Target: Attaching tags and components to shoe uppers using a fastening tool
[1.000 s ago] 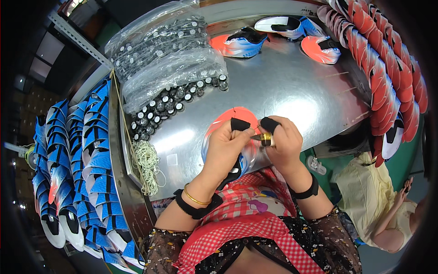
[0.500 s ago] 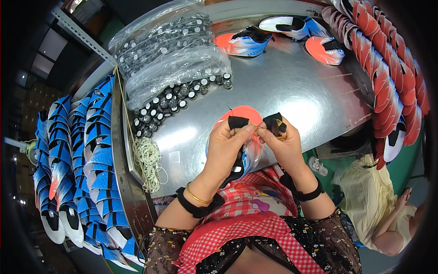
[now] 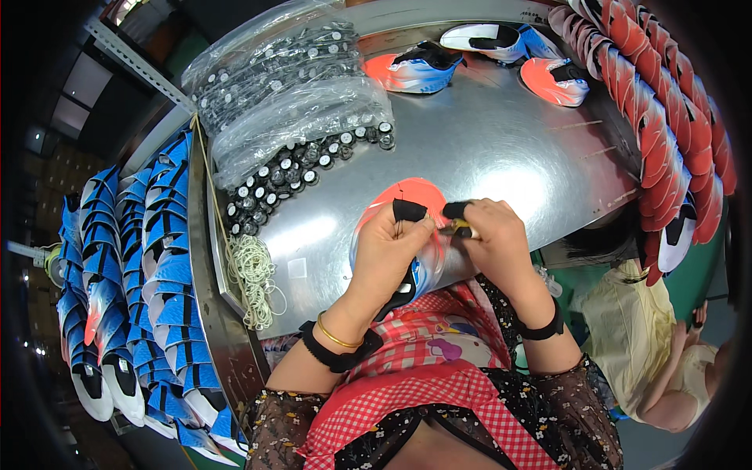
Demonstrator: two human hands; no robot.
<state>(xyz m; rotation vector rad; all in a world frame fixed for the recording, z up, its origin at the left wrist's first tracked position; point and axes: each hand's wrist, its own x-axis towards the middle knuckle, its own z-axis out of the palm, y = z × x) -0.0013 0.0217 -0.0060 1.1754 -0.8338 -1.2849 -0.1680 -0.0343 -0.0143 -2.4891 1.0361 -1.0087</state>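
A coral, white and blue shoe upper [image 3: 409,193] lies at the table's near edge, partly hidden beneath my hands. My left hand [image 3: 392,249] is closed in a pinch over it, a black cover on one finger; what it pinches looks like a thin thread, barely visible. Facing it, my right hand [image 3: 500,241] is closed around small yellow-and-dark thread snips [image 3: 464,229]. Their tip points left, close to my left fingertips. A black cover sits on a right finger too.
Black round pieces with white tops [image 3: 282,176] stand beside plastic-wrapped bundles [image 3: 290,110]. Pale cord [image 3: 252,274] lies at the left edge. More uppers [image 3: 415,69] sit at the back. Strung uppers hang left [image 3: 168,274] and right [image 3: 650,117]. Another person [image 3: 681,376] is at lower right.
My right hand has turned over, swinging the snips from beside its fingers toward my left fingertips. The left hand keeps its pinch in nearly the same place.
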